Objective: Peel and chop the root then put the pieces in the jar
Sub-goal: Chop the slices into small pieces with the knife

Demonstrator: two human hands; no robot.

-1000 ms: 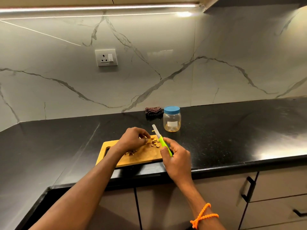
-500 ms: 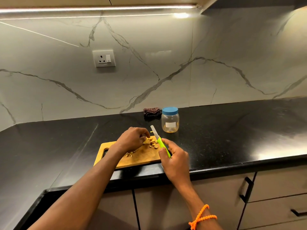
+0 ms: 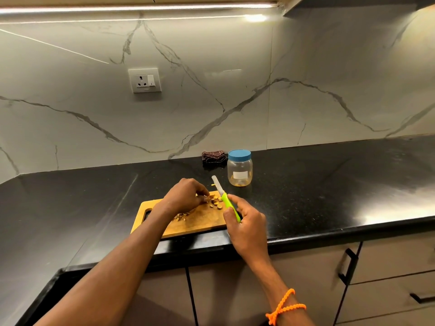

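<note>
A wooden cutting board (image 3: 202, 220) lies near the counter's front edge. Chopped root pieces (image 3: 215, 203) sit at its far right corner, and brown peel scraps (image 3: 180, 217) lie nearer the middle. My left hand (image 3: 182, 196) hovers over the board with curled fingertips pinching root pieces beside the pile. My right hand (image 3: 244, 228) grips the green handle of a knife (image 3: 223, 196); its white blade points up and away over the board's right edge. A clear plastic jar (image 3: 239, 170) with a blue lid on stands behind the board, a few pieces at its bottom.
A folded dark cloth (image 3: 213, 156) lies against the marble backsplash, left of the jar. A wall socket (image 3: 144, 80) sits above. The black counter (image 3: 329, 184) stretches right and left. Cabinet doors with black handles (image 3: 348, 267) are below.
My left fingertips have shifted slightly right toward the pile of chopped pieces. The right hand keeps the knife raised in nearly the same pose. The camera drifted a little.
</note>
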